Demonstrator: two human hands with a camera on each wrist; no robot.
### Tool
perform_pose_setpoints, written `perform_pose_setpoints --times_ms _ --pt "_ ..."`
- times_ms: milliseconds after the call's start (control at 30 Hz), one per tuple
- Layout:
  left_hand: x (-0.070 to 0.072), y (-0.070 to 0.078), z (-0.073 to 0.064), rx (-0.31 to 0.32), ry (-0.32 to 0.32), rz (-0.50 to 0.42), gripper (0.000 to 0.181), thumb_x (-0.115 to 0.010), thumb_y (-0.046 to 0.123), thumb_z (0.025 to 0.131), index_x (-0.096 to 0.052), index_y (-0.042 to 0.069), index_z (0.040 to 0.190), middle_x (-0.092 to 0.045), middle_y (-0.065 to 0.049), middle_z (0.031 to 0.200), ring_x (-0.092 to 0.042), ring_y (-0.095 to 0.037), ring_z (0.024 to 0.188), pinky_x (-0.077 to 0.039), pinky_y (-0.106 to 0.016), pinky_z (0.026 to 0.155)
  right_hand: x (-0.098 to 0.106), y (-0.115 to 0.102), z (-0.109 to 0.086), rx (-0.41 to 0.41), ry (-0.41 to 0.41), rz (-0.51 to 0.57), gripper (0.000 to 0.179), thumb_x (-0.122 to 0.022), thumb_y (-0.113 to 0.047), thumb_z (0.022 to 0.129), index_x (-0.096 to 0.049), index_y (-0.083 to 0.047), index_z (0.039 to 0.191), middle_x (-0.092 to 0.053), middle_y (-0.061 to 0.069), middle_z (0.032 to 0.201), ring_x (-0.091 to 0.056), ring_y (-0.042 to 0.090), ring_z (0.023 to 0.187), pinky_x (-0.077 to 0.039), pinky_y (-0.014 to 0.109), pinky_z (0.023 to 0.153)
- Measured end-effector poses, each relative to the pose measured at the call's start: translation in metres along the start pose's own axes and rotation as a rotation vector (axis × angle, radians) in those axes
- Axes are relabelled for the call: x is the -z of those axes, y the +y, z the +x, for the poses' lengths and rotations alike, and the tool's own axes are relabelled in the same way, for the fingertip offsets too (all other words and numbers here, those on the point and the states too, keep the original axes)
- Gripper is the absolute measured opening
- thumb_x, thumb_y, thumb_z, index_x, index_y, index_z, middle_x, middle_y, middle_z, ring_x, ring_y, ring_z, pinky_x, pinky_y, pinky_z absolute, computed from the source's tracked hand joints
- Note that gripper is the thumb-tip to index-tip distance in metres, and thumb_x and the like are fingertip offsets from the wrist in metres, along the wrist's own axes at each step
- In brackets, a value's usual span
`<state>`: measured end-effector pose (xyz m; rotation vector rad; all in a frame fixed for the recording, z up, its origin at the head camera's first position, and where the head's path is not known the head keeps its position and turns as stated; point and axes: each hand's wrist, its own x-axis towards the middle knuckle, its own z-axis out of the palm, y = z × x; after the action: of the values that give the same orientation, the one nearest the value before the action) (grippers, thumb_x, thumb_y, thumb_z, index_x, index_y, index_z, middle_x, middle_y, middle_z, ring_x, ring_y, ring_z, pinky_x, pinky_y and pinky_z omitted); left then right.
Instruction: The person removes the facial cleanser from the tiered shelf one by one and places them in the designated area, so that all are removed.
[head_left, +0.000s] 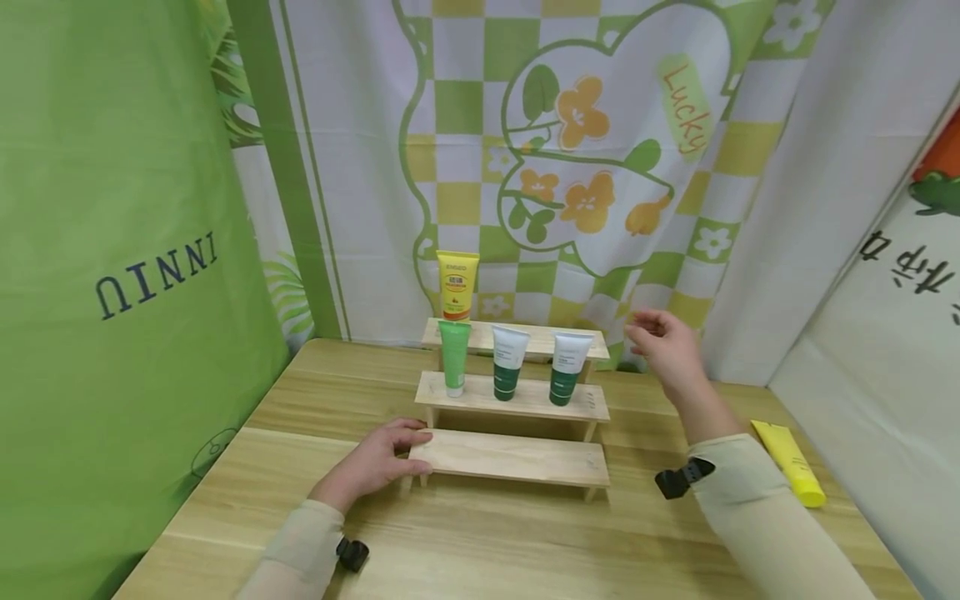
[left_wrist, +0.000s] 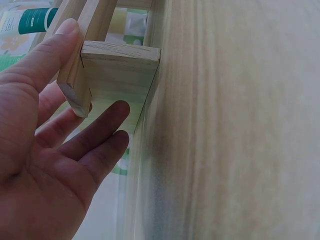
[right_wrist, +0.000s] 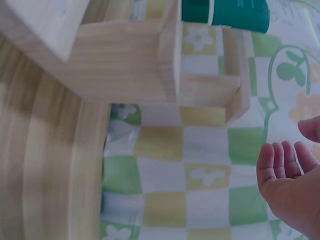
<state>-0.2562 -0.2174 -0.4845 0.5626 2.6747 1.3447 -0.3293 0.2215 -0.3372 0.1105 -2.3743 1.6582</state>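
A three-step wooden display rack (head_left: pixel 510 456) stands on the table in the head view. My left hand (head_left: pixel 384 460) holds the left end of its lowest board; in the left wrist view the thumb (left_wrist: pixel 55 52) lies on the board and other fingers reach beneath. To the right of the top step my right hand (head_left: pixel 670 348) is raised, fingers loosely bent, holding nothing. On the middle step stand a green tube (head_left: pixel 454 357) and two white-and-green tubes, one in the centre (head_left: pixel 509 362) and one at right (head_left: pixel 570 367). A yellow tube (head_left: pixel 457 286) stands on the top step's left.
Another yellow tube (head_left: pixel 789 463) lies on the table (head_left: pixel 480 542) at the right, beside my right forearm. A patterned curtain (head_left: pixel 465 108) hangs close behind the rack. Green cloth (head_left: pixel 135 400) borders the left side and a white cloth (head_left: pixel 862 333) the right.
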Motion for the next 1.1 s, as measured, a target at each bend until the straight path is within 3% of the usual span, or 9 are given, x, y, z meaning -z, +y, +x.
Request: perform_pose_setpoints --times_ms 400,700,1100 --pt "0.000 0.002 -0.001 0.004 -0.005 0.007 0.063 -0.080 0.043 0.080 -0.065 0.006 0.129 -0.051 -0.010 0.139 -0.050 -0.032 0.125 -0.040 -0.048 0.102 -0.020 -0.029 0.008 0.041 -0.032 -0.017 0.043 -0.062 -0.022 0.098 -0.053 0.001 0.133 -0.055 0.011 0.118 -0.056 0.022 0.100 -0.053 0.023 0.077" --pt "0.000 0.002 -0.002 0.002 0.000 0.011 0.063 -0.080 0.043 0.080 -0.066 0.006 0.129 -0.052 -0.010 0.138 -0.050 -0.032 0.125 -0.040 -0.049 0.103 -0.034 -0.046 0.010 0.065 -0.061 0.012 0.042 -0.062 -0.019 0.097 -0.053 0.002 0.133 -0.055 0.012 0.117 -0.055 0.017 0.097 -0.052 0.021 0.075" --pt "0.000 -0.001 0.000 -0.001 -0.006 0.007 0.064 -0.080 0.044 0.079 -0.065 0.006 0.129 -0.052 -0.010 0.139 -0.050 -0.033 0.126 -0.039 -0.050 0.103 -0.052 -0.072 0.011 0.119 -0.103 -0.021 0.037 -0.063 -0.021 0.097 -0.057 -0.003 0.128 -0.058 0.011 0.116 -0.057 0.020 0.100 -0.052 0.025 0.079"
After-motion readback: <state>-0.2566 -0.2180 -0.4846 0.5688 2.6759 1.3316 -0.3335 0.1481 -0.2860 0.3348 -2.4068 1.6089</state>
